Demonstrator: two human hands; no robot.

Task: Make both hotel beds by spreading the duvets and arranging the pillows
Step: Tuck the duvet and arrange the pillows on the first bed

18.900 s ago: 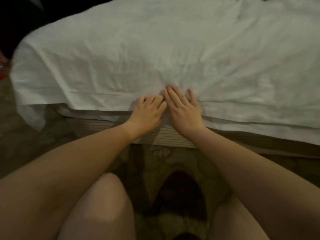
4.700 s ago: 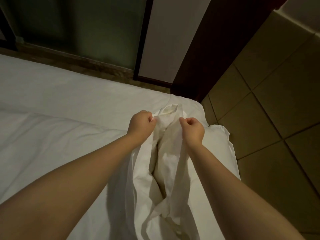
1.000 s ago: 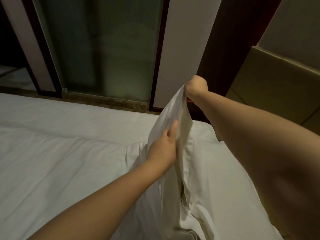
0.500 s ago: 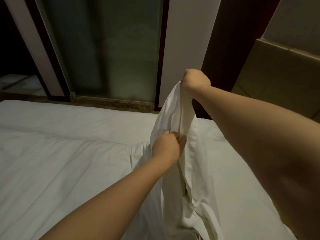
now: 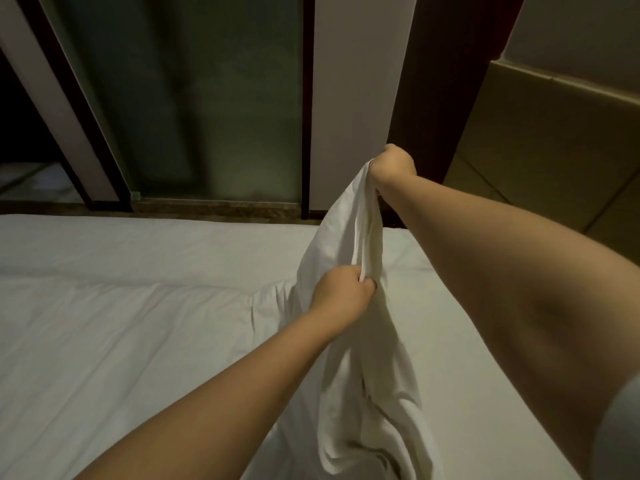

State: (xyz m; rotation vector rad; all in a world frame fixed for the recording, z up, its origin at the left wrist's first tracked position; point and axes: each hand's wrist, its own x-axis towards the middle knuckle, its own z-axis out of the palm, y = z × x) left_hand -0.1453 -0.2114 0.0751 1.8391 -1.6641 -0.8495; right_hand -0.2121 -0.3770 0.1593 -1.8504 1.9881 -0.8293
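Above bed (image 5: 138, 244), bunched white duvet (image 5: 339, 230)

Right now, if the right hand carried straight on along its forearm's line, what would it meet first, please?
Likely the pale wall panel beyond the bed, since the right hand, gripping the raised duvet, points up-left at it; depth is unclear.

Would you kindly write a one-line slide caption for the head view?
The right hand holds the bunched white duvet high; left hand grips it lower, above the bed.
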